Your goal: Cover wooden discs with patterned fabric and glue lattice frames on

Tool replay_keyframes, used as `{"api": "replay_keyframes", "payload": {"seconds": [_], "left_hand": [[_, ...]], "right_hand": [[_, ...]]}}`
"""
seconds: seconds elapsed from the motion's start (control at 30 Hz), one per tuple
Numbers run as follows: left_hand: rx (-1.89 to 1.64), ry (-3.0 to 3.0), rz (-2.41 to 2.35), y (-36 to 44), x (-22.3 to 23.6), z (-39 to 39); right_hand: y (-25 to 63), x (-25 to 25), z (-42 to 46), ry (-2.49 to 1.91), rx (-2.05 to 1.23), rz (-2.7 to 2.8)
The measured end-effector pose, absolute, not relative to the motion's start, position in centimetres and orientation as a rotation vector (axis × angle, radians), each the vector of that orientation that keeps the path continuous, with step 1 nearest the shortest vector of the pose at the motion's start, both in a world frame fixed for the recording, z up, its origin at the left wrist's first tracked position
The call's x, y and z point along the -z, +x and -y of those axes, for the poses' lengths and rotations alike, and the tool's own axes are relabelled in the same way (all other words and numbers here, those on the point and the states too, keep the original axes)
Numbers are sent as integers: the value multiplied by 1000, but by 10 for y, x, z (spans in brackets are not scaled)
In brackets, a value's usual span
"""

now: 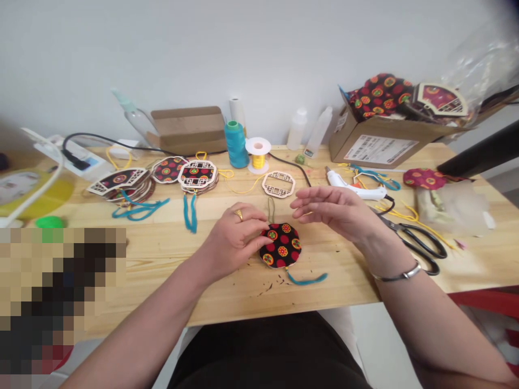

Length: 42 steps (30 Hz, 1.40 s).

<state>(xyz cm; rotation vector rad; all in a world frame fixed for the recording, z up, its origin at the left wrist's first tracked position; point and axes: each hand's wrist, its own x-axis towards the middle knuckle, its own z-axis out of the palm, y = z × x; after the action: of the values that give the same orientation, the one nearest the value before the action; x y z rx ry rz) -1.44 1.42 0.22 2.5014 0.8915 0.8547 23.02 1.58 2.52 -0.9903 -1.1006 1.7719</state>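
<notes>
A round, scallop-edged fabric pendant [280, 246], black with red and orange flower motifs, lies on the wooden table in front of me. An olive cord loop sticks out at its top, and a teal tassel cord [308, 279] trails from its bottom. My left hand [241, 233], wearing a gold ring, has its thumb and fingers closed at the pendant's upper left edge. Held above the table to the pendant's upper right, my right hand [334, 212] is open, fingers stretched out and nothing in them. Beyond both hands lies a pale wooden lattice frame [278, 185].
On the right are a white glue gun [354, 186], black-handled scissors [421, 243] and a cardboard box [371, 140] full of fabric pieces. Teal thread [236, 147] and a yellow spool [258, 156] stand at the back. Finished-looking pendants [198, 175] are stacked left.
</notes>
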Motion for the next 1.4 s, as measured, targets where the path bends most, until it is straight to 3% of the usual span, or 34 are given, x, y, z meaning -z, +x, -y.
{"api": "replay_keyframes", "payload": {"seconds": [0.47, 0.73, 1.1, 1.4], "left_hand": [[-448, 2577, -979, -15, 3, -11], [-740, 2484, -1017, -17, -2, -15], [-463, 2491, -991, -16, 2, -13], [-575, 2461, -820, -16, -5, -12]], "right_hand": [[218, -14, -15, -1158, -1821, 1240], [222, -16, -14, -938, -1831, 1183], [212, -12, -12, -1009, -1927, 1320], [234, -26, -12, -795, -2045, 1451]]}}
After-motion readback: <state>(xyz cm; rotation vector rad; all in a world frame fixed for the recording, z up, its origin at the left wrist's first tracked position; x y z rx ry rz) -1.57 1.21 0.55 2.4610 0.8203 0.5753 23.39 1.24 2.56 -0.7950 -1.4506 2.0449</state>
